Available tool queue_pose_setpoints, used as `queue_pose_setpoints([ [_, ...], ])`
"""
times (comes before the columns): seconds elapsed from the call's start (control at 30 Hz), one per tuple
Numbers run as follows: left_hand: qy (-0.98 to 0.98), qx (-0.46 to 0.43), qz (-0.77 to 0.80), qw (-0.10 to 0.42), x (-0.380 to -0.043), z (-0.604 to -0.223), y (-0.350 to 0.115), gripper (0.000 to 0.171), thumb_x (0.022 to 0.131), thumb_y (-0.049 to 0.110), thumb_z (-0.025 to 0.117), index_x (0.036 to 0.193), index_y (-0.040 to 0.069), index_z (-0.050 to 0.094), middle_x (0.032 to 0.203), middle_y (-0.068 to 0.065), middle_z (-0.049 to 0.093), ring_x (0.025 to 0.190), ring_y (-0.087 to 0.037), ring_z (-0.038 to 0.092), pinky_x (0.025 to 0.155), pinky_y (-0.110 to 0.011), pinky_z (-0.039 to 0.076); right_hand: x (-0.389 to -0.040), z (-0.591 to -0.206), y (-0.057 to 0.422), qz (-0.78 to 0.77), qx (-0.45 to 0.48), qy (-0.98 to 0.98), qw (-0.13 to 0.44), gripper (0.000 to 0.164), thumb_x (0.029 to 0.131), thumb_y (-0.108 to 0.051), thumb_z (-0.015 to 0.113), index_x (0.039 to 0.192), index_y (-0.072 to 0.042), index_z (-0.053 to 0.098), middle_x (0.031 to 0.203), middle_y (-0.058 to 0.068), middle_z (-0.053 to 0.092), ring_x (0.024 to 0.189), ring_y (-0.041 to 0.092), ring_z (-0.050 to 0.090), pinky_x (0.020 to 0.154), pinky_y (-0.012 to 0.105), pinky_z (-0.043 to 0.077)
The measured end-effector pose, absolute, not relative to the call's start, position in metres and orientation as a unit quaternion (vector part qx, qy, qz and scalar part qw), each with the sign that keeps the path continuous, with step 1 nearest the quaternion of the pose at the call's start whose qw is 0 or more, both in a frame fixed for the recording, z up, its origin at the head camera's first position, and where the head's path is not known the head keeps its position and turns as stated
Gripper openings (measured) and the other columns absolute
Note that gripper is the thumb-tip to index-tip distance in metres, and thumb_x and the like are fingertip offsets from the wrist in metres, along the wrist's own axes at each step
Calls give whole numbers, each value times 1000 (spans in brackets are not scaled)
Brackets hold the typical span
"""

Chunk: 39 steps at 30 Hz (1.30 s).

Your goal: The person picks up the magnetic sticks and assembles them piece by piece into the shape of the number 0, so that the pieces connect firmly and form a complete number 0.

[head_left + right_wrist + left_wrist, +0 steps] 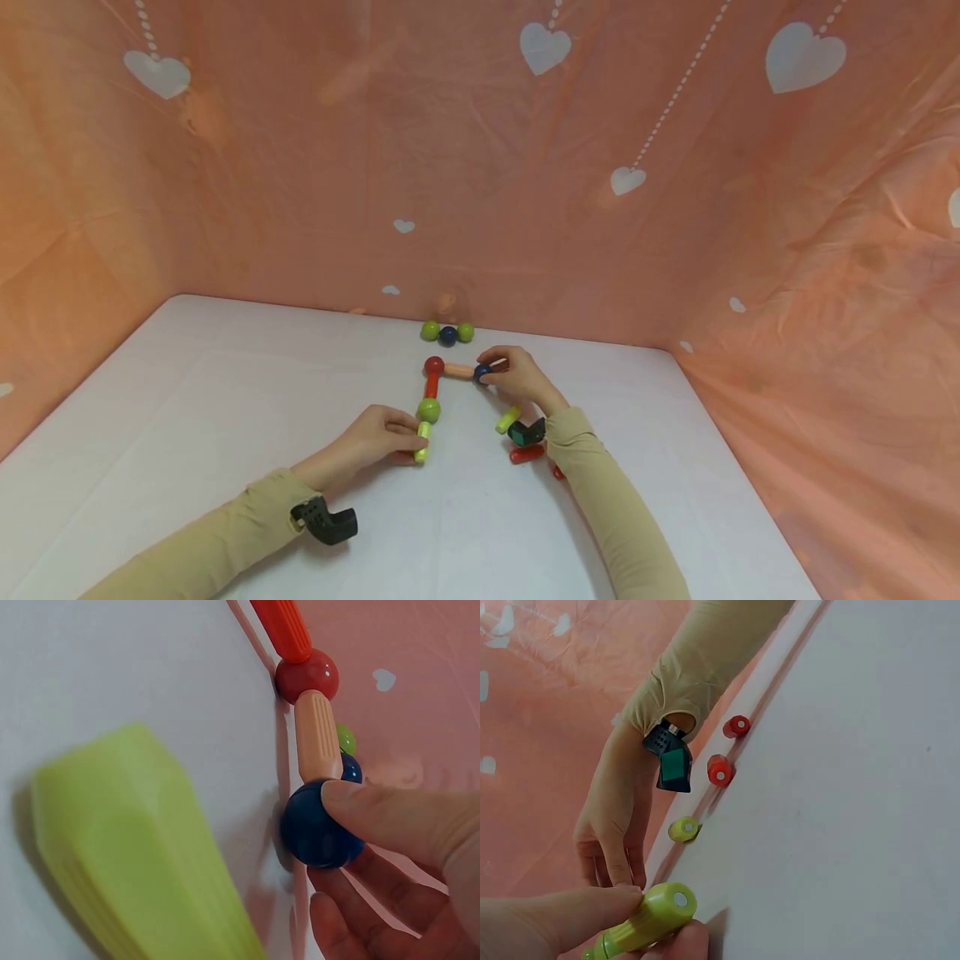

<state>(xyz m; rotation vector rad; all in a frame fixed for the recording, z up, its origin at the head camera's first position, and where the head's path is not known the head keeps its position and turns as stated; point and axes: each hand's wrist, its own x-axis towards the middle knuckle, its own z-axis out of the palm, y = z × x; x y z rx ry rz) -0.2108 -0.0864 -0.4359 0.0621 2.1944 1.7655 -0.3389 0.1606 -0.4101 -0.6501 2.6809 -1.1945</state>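
Observation:
My left hand [378,435] pinches a yellow-green magnetic rod [658,913] between thumb and fingers; a pale round magnet shows on its near end. The rod's far end meets a green ball [429,410]. From that ball a red rod [432,384] runs to a red ball [434,366], and a peach rod [318,735] continues to a dark blue ball [311,825]. My right hand [517,377] holds this blue ball, thumb on one side and fingers on the other. The chain lies on the white table in a bent line.
Behind the chain, two green balls [430,331] flank another dark blue ball [447,336]. Near my right wrist lie a loose yellow-green rod [508,419] and two red rods [527,454], one partly hidden by the sleeve. An orange curtain [480,167] hangs along the table's back.

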Motion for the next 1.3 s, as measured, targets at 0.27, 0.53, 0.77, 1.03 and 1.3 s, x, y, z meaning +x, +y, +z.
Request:
queue_pose_setpoints([
  [0.27, 749, -3, 637, 179, -215, -436, -84, 36, 82, 14, 76, 108, -8, 65, 92, -11, 67, 77, -18, 67, 71, -31, 57, -341, -410, 161, -396, -216, 890, 69, 27, 84, -2, 72, 110, -1, 66, 107, 8, 66, 97, 23, 64, 81, 31, 54],
  [0.53, 749, -20, 638, 177, -219, -437, -83, 34, 80, 16, 79, 103, -6, 67, 92, -11, 66, 75, -18, 67, 70, -31, 57, -342, -410, 161, -393, -211, 892, 73, 27, 84, -4, 72, 111, -3, 66, 107, 7, 66, 96, 22, 63, 82, 31, 54],
  [0.77, 749, -37, 637, 180, -226, -441, -84, 35, 79, 17, 79, 104, -5, 67, 92, -11, 66, 75, -17, 66, 70, -30, 57, -341, -410, 161, -394, -210, 891, 76, 28, 84, -4, 73, 111, -2, 66, 107, 8, 66, 96, 22, 63, 82, 32, 54],
  [1.03, 741, -27, 639, 203, -228, -438, -88, 36, 82, 19, 77, 108, -5, 67, 90, -9, 68, 76, -18, 66, 70, -30, 57, -345, -406, 161, -385, -223, 891, 93, 30, 86, -6, 71, 114, -2, 64, 109, 9, 65, 98, 22, 63, 84, 32, 53],
  [1.3, 735, -25, 645, 206, -228, -440, -88, 36, 82, 17, 76, 108, -6, 67, 89, -10, 68, 75, -17, 66, 71, -31, 57, -349, -382, 157, -411, -261, 871, 74, 36, 86, -1, 68, 117, 11, 57, 116, 28, 59, 108, 40, 58, 92, 40, 49],
])
